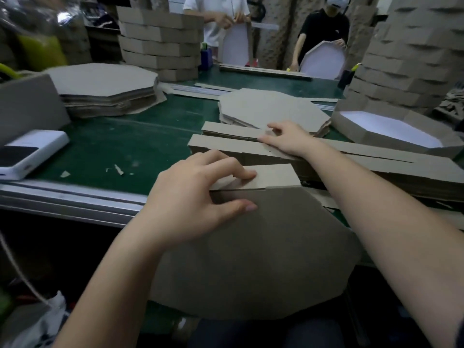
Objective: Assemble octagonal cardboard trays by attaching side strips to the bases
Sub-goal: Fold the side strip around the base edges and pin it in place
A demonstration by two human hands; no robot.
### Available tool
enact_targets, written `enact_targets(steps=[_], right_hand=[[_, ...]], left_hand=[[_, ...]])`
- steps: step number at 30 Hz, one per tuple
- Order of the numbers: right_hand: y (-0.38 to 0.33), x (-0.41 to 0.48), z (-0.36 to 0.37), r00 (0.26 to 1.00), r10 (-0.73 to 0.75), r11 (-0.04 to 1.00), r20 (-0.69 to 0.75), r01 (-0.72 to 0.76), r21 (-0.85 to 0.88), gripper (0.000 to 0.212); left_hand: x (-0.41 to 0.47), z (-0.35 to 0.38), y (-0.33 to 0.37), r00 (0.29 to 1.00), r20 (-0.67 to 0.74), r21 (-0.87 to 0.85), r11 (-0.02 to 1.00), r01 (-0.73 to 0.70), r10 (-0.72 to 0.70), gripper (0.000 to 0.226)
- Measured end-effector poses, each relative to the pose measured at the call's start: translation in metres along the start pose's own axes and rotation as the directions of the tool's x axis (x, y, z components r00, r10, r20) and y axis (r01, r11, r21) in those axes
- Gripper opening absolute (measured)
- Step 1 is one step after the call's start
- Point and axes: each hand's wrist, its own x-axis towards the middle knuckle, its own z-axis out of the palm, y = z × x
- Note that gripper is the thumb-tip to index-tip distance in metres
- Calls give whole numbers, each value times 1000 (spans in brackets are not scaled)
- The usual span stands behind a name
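Observation:
A brown octagonal cardboard base (263,252) lies over the near table edge in front of me. My left hand (198,194) grips a side strip (273,175) against the base's far edge, fingers over the strip and thumb on the base. My right hand (286,138) reaches further out and rests with its fingers on a pile of long cardboard strips (364,162) lying across the green table (130,144).
Stacks of flat octagonal bases sit at the left (105,89) and centre (271,109). A finished tray with white inside (391,129) stands at the right, tall tray stacks (160,43) behind. A white device (27,151) lies at left. Two persons work across the table.

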Motion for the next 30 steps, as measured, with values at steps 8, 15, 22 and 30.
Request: enact_targets(steps=[8,15,22,30], right_hand=[[6,5,1,995,-57,998,-83,57,6,49],[6,-11,-22,946,-234,951,-224,271,150,47],[-19,-42,-54,831,-475,879,-290,461,-120,61],[-57,-117,-104,695,-577,817,-429,493,-300,67]], left_hand=[[-1,-3,-9,999,1,-66,997,39,-39,37],[-2,-8,-11,1000,-19,-76,997,20,-21,51],[3,-8,1,995,-91,-38,999,-36,32,44],[-18,-29,18,959,-259,-98,985,-142,113,40]])
